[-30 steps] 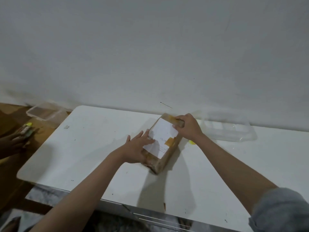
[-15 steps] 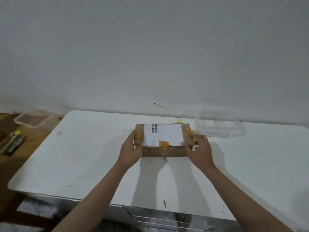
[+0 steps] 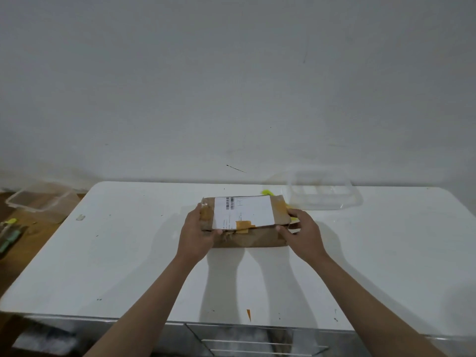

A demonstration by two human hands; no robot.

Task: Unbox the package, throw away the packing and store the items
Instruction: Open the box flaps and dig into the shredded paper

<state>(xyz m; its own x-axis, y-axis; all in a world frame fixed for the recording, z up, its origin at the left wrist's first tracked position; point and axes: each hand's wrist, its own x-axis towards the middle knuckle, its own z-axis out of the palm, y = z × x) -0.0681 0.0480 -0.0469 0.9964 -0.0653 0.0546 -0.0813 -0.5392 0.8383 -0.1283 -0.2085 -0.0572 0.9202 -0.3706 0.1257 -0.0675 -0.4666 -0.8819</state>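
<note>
A: Where is the box?

B: The cardboard box (image 3: 244, 220) lies flat on the white table (image 3: 128, 266), near the far edge, with a white label (image 3: 244, 211) on top. The barcode shows, but the print is too small to read.

A: And the hands?

B: The left hand (image 3: 197, 234) grips the box's left end, thumb curled over the top edge. The right hand (image 3: 302, 233) grips the right end, fingers curled round the corner. The fingertips under the flap are hidden.

A: Anything behind it?

B: A clear plastic tub (image 3: 324, 190) sits just beyond the right corner, hard to make out against the wall. A yellow thing (image 3: 265, 192) peeks over the box's far edge; most of it is hidden, so I cannot tell what it is.

A: To the left?

B: Another clear tub (image 3: 38, 202) on a wooden surface, and some pens (image 3: 10, 233) cut off by the frame edge.
</note>
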